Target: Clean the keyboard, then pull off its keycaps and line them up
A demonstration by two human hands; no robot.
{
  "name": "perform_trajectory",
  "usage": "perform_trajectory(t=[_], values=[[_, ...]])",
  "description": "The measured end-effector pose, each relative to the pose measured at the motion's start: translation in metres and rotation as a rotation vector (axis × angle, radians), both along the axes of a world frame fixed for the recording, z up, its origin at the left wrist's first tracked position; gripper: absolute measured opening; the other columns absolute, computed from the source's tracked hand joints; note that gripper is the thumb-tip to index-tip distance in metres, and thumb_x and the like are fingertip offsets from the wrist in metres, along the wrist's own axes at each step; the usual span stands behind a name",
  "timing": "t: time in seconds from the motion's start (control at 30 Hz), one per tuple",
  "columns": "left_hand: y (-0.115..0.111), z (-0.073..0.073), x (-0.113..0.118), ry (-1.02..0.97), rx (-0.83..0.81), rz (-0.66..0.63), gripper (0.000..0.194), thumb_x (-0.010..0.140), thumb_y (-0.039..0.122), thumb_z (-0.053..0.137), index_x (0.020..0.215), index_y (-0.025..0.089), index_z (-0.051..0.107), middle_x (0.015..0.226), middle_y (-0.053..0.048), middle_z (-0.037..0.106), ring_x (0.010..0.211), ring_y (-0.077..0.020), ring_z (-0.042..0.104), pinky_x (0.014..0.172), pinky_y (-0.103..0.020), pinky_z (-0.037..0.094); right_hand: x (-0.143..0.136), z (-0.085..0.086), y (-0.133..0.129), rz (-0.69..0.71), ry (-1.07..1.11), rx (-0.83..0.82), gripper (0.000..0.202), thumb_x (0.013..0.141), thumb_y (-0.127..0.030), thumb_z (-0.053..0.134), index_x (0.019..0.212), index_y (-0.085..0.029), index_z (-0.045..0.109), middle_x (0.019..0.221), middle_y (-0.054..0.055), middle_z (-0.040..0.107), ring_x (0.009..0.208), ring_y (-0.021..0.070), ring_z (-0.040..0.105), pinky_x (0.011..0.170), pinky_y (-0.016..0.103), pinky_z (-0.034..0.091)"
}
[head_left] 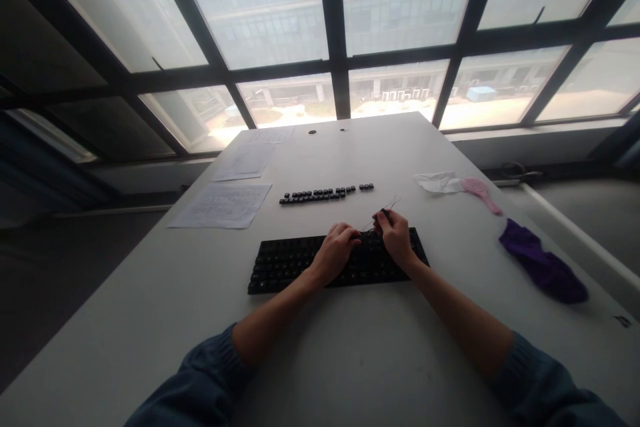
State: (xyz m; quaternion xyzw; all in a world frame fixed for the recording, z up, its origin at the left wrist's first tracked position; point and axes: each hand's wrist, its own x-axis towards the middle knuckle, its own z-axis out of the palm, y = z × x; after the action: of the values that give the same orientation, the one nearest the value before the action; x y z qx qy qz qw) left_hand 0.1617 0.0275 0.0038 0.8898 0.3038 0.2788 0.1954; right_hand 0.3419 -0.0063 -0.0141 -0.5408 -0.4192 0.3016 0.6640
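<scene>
A black keyboard [290, 260] lies on the white table in front of me. Over its upper middle part, my left hand [339, 247] is closed, its fingertips at something small and dark that I cannot make out. My right hand [394, 233] is pinched around the dark handle of a thin wire tool [394, 202], above the keyboard's right part. The tool's wire loops stick out past the fingers. Behind the keyboard, loose black keycaps [320, 195] stand in two rows, with a few more [367, 186] at the right end.
Printed papers [223, 205] lie at the left of the white table [340, 353]. On the right are a white tissue [437, 182], a pink brush-like object [479, 191] and a purple cloth [543, 263]. Large windows [280, 7] rise behind the table's far edge.
</scene>
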Motion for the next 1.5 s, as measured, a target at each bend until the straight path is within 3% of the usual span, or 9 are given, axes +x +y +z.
perform_trajectory(t=[0.27,0.37,0.5,0.67,0.8,0.97,1.17,1.5], values=[[0.009,0.023,-0.007,-0.124,-0.093,0.044,0.014,0.091,0.028,0.064,0.099,0.022,0.074,0.094,-0.006,0.068,0.089,-0.0190,0.064,0.082,-0.032,0.053,0.000,-0.002,0.002,-0.002,0.035,-0.002,0.036,0.088,-0.051,0.060,0.079,-0.016,0.066,0.064,0.002,0.061,0.055,0.0149,0.055,0.051,0.026,0.042],[0.029,0.036,-0.008,-0.138,-0.055,0.085,0.015,0.089,0.031,0.067,0.095,0.020,0.075,0.090,-0.006,0.070,0.080,-0.0171,0.065,0.072,-0.029,0.054,-0.001,-0.001,0.001,0.006,0.058,0.000,0.036,0.087,-0.051,0.060,0.078,-0.016,0.066,0.065,0.002,0.061,0.054,0.0144,0.054,0.051,0.026,0.042],[0.073,0.047,0.002,-0.082,0.014,0.099,0.013,0.085,0.027,0.070,0.093,0.019,0.076,0.087,-0.005,0.072,0.075,-0.0163,0.065,0.074,-0.029,0.054,-0.001,0.002,0.000,0.015,0.074,-0.001,0.035,0.087,-0.050,0.060,0.078,-0.016,0.065,0.065,0.002,0.061,0.056,0.0145,0.055,0.051,0.026,0.042],[0.128,0.036,0.028,0.114,0.078,0.101,0.016,0.082,0.021,0.070,0.097,0.018,0.076,0.083,-0.005,0.074,0.073,-0.0172,0.065,0.074,-0.029,0.052,-0.002,0.003,0.001,0.018,0.085,-0.007,0.036,0.087,-0.051,0.060,0.078,-0.016,0.065,0.064,0.002,0.061,0.054,0.0143,0.055,0.050,0.026,0.043],[0.150,0.025,0.048,0.233,0.180,0.068,0.016,0.083,0.019,0.070,0.097,0.021,0.077,0.092,-0.007,0.076,0.089,-0.0231,0.065,0.084,-0.035,0.050,-0.002,0.003,0.002,0.019,0.084,-0.007,0.035,0.087,-0.050,0.059,0.079,-0.017,0.065,0.064,0.002,0.061,0.055,0.0147,0.056,0.051,0.026,0.044],[0.160,0.016,0.057,0.321,0.273,0.072,0.012,0.083,0.020,0.072,0.093,0.023,0.079,0.092,-0.008,0.077,0.097,-0.0295,0.059,0.091,-0.045,0.043,-0.002,0.000,0.002,0.029,0.095,-0.005,0.033,0.088,-0.048,0.059,0.079,-0.017,0.066,0.065,0.002,0.061,0.056,0.0151,0.056,0.051,0.026,0.044],[0.167,0.007,0.056,0.328,0.255,0.073,0.008,0.082,0.022,0.073,0.086,0.024,0.079,0.088,-0.008,0.077,0.095,-0.0301,0.057,0.090,-0.045,0.041,-0.003,0.002,0.002,0.041,0.099,-0.010,0.031,0.088,-0.047,0.059,0.079,-0.018,0.065,0.066,0.002,0.061,0.056,0.0152,0.056,0.051,0.026,0.043],[0.166,0.005,0.051,0.343,0.293,0.064,0.009,0.085,0.021,0.070,0.084,0.022,0.079,0.097,-0.009,0.074,0.098,-0.0284,0.055,0.087,-0.042,0.042,-0.002,0.002,0.002,0.044,0.111,-0.015,0.032,0.088,-0.046,0.059,0.080,-0.016,0.066,0.065,0.002,0.062,0.057,0.0149,0.056,0.052,0.026,0.043]])
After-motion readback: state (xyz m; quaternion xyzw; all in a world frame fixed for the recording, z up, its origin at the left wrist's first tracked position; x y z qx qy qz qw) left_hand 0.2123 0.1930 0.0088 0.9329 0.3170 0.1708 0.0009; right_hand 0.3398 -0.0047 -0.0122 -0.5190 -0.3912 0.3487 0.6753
